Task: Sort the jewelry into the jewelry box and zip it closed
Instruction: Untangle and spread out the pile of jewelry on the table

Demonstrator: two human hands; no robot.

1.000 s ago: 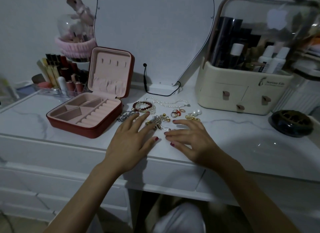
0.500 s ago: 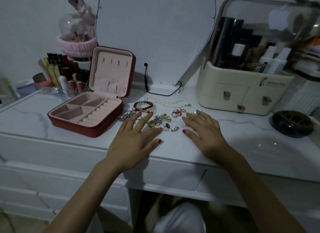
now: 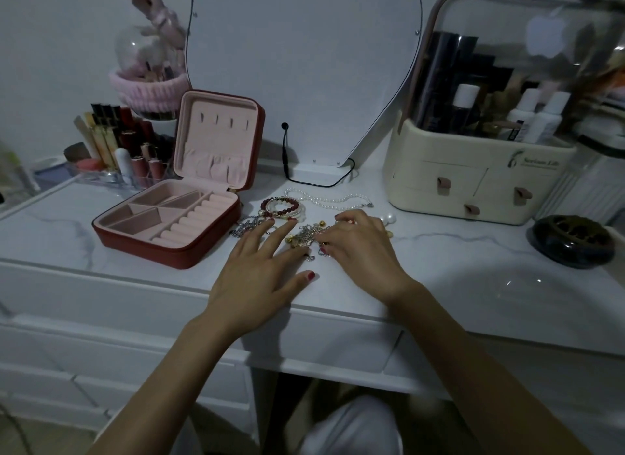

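Observation:
The red jewelry box stands open on the white marble table, left of centre; its pink compartments hold nothing and its lid is upright. To its right lie loose pieces: a silver chain, bead bracelets, a pearl necklace, a tangled pile of gold and silver pieces and pearl earrings. My left hand lies flat with fingers spread, its fingertips by the chain and the pile. My right hand covers the pile's right side, fingertips resting on it.
A heart-shaped mirror with a black cable stands behind the jewelry. A cream cosmetics organizer sits at the back right and a dark round dish at far right. Lipsticks crowd the back left.
My right hand has slid left from the pearl earrings onto the tangled pile. My left hand has stayed almost where it was.

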